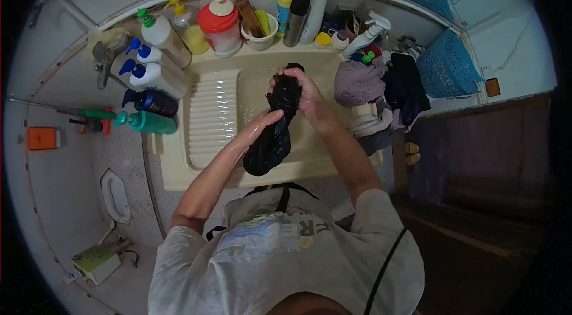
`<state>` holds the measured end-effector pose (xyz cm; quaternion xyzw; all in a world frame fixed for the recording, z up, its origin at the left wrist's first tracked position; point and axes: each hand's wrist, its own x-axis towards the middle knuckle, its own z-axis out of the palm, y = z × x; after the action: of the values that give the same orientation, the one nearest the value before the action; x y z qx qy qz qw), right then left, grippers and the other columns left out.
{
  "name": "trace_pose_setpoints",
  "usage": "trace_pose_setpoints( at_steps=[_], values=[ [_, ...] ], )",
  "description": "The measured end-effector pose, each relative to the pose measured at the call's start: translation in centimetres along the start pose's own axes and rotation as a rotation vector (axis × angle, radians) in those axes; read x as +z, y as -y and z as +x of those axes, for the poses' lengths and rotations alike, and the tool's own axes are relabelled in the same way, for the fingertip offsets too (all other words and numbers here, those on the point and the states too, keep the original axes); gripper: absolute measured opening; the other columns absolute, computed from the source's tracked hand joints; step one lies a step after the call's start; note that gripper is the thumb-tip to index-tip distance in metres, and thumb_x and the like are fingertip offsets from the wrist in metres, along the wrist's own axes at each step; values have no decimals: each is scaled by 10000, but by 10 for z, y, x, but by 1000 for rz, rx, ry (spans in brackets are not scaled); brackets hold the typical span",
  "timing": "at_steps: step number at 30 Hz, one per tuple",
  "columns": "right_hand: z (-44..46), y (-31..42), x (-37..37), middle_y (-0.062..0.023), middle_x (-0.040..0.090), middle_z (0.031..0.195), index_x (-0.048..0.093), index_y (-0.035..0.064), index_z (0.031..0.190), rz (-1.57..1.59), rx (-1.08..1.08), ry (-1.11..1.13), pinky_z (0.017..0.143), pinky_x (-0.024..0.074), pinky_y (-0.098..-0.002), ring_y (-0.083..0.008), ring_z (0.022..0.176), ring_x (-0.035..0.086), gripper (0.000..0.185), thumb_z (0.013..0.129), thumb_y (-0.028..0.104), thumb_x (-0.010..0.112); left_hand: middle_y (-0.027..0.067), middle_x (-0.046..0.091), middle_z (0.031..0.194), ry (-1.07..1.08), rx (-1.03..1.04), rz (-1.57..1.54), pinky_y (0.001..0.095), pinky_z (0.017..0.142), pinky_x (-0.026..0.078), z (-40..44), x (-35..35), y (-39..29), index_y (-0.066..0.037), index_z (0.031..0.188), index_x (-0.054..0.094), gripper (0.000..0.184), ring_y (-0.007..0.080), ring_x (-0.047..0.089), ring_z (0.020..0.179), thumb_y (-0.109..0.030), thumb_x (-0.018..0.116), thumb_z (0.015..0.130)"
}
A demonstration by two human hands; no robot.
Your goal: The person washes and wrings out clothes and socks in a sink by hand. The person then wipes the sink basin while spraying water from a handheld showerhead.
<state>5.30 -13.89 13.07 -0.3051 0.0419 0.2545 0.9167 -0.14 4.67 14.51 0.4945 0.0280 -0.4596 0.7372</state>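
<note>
A wet, bunched black garment is stretched between my two hands above the cream laundry sink. My right hand is wrapped around its upper end, with some soapy-looking wetness on the skin. Lower down, my left hand grips the cloth from the left side, its thumb lying across the front. The garment's lower end bulges out below the left hand, near the sink's front rim. Some fingers of both hands are hidden by the cloth. A ribbed washboard is moulded into the sink's left side.
Pump bottles crowd the left rim. Along the back stand a red-lidded tub, a white bowl with brushes and a spray bottle. Piled clothes lie on the right edge, beside a blue basket. A faucet is at back left.
</note>
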Motion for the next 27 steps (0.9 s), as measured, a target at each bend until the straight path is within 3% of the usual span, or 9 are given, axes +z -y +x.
trace_pose_setpoints(
  at_steps=[1, 3, 4, 7, 12, 17, 21, 25, 27],
  values=[
    [-30, 0, 60, -100, 588, 841, 557, 91, 926, -178, -299, -68, 786, 519, -409, -270, 827, 607, 195, 824, 249, 609, 72, 613, 855, -3, -5, -2, 291, 658, 499, 5, -2, 3, -14, 1149, 519, 479, 185, 617, 743, -409, 581, 886],
    [-4, 0, 34, -86, 583, 812, 554, 70, 939, -231, -104, -230, 738, 531, -383, -240, 776, 612, 215, 813, 230, 623, 51, 586, 1007, -87, 230, 382, 297, 755, 466, 17, -7, 8, 1, 1210, 468, 570, 158, 564, 853, -433, 602, 866],
    [10, -1, 19, -71, 579, 783, 551, 49, 951, -282, 86, -393, 690, 543, -357, -210, 725, 617, 237, 802, 211, 638, 135, 601, 1060, -105, 336, 542, 370, 803, 462, 31, -20, 20, 30, 1232, 407, 576, 272, 593, 918, -394, 585, 885],
    [27, -18, 8, -76, 587, 747, 572, 25, 872, -498, -92, -401, 557, 514, -306, -175, 629, 606, 213, 787, 203, 654, 232, 586, 1086, -305, 386, 934, 412, 837, 447, 49, -38, 36, 37, 1249, 357, 545, 381, 582, 976, -318, 579, 900],
    [38, -33, -10, -90, 593, 736, 569, 45, 801, -326, -211, -454, 558, 493, -302, -172, 615, 592, 174, 779, 194, 657, 281, 550, 1115, -419, 601, 687, 423, 856, 431, 63, -17, 77, 41, 1268, 312, 516, 421, 556, 1003, -227, 571, 910],
    [6, -1, 17, -141, 531, 789, 482, 83, 796, 45, -301, 44, 690, 478, -392, -265, 696, 553, 226, 806, 291, 571, 226, 438, 1316, -707, 572, 195, 376, 1049, 263, 78, 39, 95, 26, 1371, 245, 588, 352, 407, 1214, -365, 422, 969],
    [-33, 24, 66, -176, 521, 782, 479, 39, 743, -71, -279, 386, 583, 464, -378, -271, 596, 540, 325, 756, 321, 639, 134, 379, 1390, 101, 359, -788, 343, 1101, 185, 13, 78, 65, -73, 1415, 287, 601, 231, 354, 1272, -420, 379, 933],
    [-24, 39, 85, -214, 559, 839, 522, 13, 716, 69, -62, 1110, 608, 487, -433, -318, 620, 590, 335, 796, 306, 664, 139, 552, 1195, 225, 73, -1018, 397, 973, 388, -6, 70, 18, -44, 1154, 549, 433, 251, 509, 1136, -345, 438, 862],
    [-10, 29, 99, -193, 560, 858, 520, 30, 753, 27, 56, 1411, 699, 485, -486, -309, 646, 584, 329, 837, 326, 637, 158, 583, 1019, -13, -17, -1002, 375, 858, 453, -9, 87, -8, -16, 1003, 572, 398, 272, 592, 946, -327, 530, 758]
  ],
)
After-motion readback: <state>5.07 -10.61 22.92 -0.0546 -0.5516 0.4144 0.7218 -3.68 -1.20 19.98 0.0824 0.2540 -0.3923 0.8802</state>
